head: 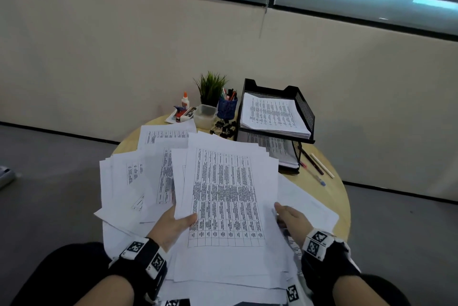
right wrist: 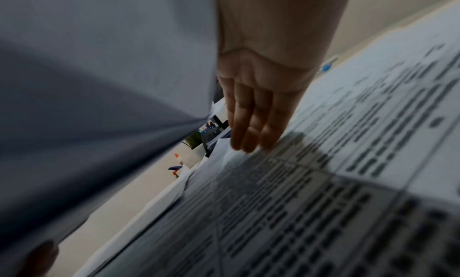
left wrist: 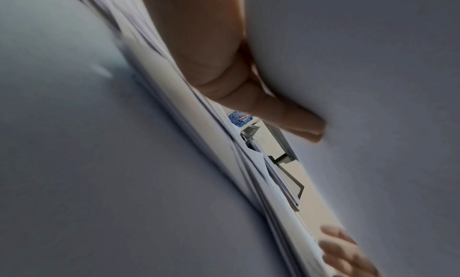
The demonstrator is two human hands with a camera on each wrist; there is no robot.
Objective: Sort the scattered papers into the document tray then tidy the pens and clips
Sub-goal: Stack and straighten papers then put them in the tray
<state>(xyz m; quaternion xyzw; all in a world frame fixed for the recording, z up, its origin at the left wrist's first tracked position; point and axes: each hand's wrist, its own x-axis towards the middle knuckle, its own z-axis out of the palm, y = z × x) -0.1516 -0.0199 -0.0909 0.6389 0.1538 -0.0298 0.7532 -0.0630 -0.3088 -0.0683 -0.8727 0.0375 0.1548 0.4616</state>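
Observation:
A sheaf of printed papers [head: 223, 194] is lifted over the round wooden table [head: 339, 196]. My left hand [head: 173, 224] pinches its lower left corner, thumb on top and fingers [left wrist: 273, 112] underneath. At the sheaf's right edge is my right hand [head: 290, 216], its fingers [right wrist: 254, 123] straight between the sheaf and a printed sheet [right wrist: 323, 183] below. More loose sheets [head: 124, 181] lie fanned out at the left. The black two-tier document tray [head: 304, 109] stands at the back right with a paper stack [head: 272, 114] in its top tier. Pens [head: 317, 164] lie right of the tray, binder clips [head: 224, 128] left of it.
At the table's back stand a blue pen cup [head: 226, 107], a small plant [head: 210, 87], a clear container [head: 204, 113], a glue bottle [head: 185, 101] and a white tray with a stapler [head: 179, 114]. The wall runs close behind. Grey floor surrounds the table.

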